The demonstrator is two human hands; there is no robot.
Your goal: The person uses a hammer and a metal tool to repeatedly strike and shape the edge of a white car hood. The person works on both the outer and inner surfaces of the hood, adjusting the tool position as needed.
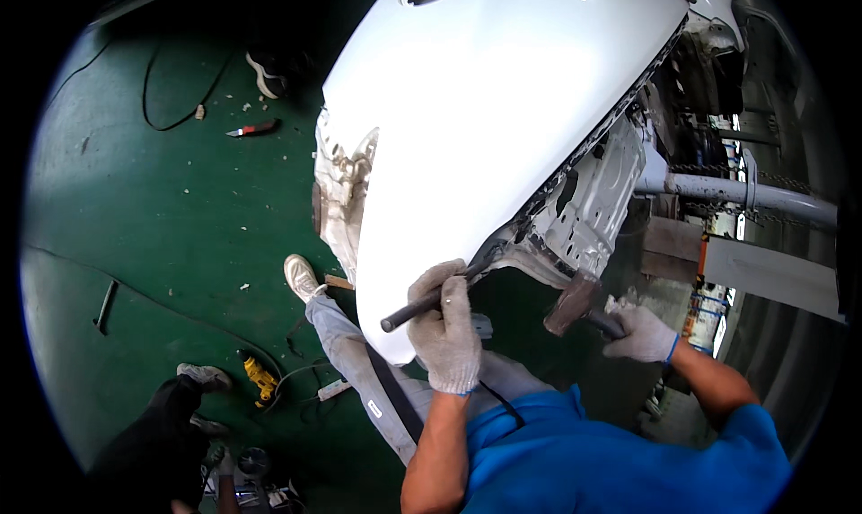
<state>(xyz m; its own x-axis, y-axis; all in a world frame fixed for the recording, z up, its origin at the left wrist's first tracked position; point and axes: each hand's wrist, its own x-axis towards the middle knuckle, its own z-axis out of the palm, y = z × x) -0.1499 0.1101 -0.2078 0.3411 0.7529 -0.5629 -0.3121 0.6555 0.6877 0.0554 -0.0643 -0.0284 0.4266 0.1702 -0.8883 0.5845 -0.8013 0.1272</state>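
Note:
A white car body panel point(503, 83) fills the top middle, with dark trim along its right edge and bare, dented metal point(584, 200) beside it. My left hand point(444, 334), in a knit glove, grips a dark metal rod point(400, 315) lying across the panel's narrow lower end; its upper end reaches the trimmed edge. My right hand point(639, 334), also gloved, is closed on the handle of a heavy hammer point(570, 301), whose head is below the bare metal, to the right of my left hand.
A co-worker point(157, 433) is at lower left, near a yellow power drill point(259, 377) and cables. A knife point(253, 128) and a metal tool point(105, 303) lie on the green floor point(135, 209). A steel beam point(763, 195) with chains stands at right.

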